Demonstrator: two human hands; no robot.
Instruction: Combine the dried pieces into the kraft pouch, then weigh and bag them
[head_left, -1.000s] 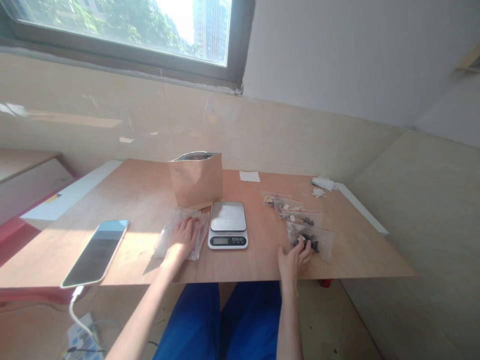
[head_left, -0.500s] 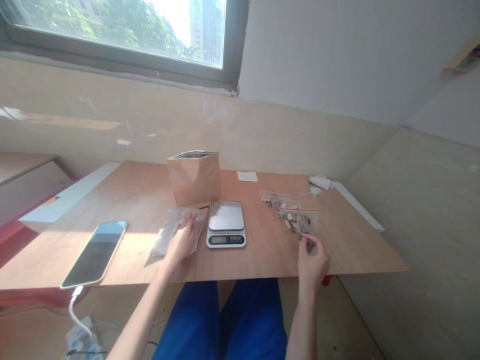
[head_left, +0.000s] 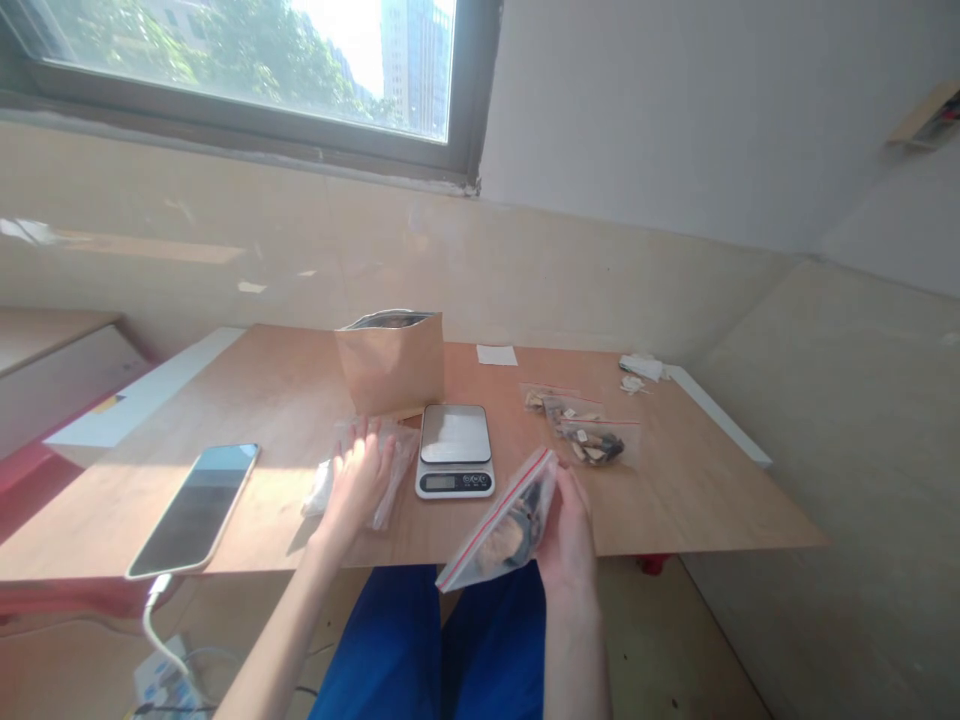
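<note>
My right hand [head_left: 568, 525] is closed on a clear zip bag [head_left: 502, 535] with a red strip along its top, tilted above the table's front edge. Inside it show pale slices and dark pieces I cannot name. My left hand [head_left: 356, 475] lies with fingers spread over a pile of clear plastic bags [head_left: 390, 485]. Between the hands sits a white kitchen scale [head_left: 454, 450], its steel plate bare. To the right lie several filled zip bags [head_left: 596, 445] in an overlapping row. Behind the scale stands an open brown paper pouch [head_left: 394, 365], its contents mostly hidden.
A phone [head_left: 193, 510] on a white cable lies at the left of the wooden table [head_left: 675, 500]. A white paper [head_left: 496, 355] rests near the wall, and crumpled white scraps [head_left: 641, 368] are at the back right. A window [head_left: 247, 80] is above.
My right hand has lifted the front zip bag off the row and brought it left, toward my body. My left hand's fingers have spread and risen slightly over the plastic bags.
</note>
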